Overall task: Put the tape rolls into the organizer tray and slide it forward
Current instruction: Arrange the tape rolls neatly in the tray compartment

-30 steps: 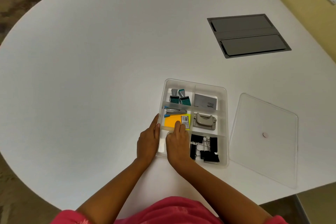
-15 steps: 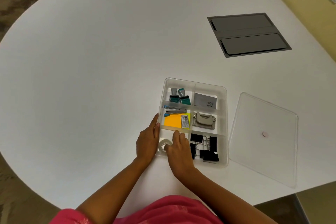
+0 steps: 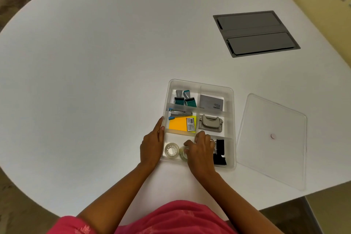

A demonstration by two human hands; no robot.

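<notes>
A clear organizer tray (image 3: pixel 230 112) with several compartments sits on the white table near me. In its near-left compartment lies a clear tape roll (image 3: pixel 171 150), flat and free. Beside it a second clear tape roll (image 3: pixel 182 153) is partly covered by the fingers of my right hand (image 3: pixel 200 150), which curl on it inside the tray. My left hand (image 3: pixel 152 143) rests flat against the tray's left outer wall, fingers extended, holding nothing.
Other compartments hold stamps (image 3: pixel 185 99), a card box (image 3: pixel 211 102), a stapler (image 3: pixel 179 114), orange sticky notes (image 3: pixel 180 124), a hole punch (image 3: pixel 210 123) and black binder clips (image 3: pixel 220 151). The tray's clear lid (image 3: pixel 271 138) lies to the right. A grey cable hatch (image 3: pixel 255 33) is set into the table farther back.
My right hand has pulled back toward the near-right of the compartment, uncovering one tape roll, then a second. The left hand stayed at the tray's left wall.
</notes>
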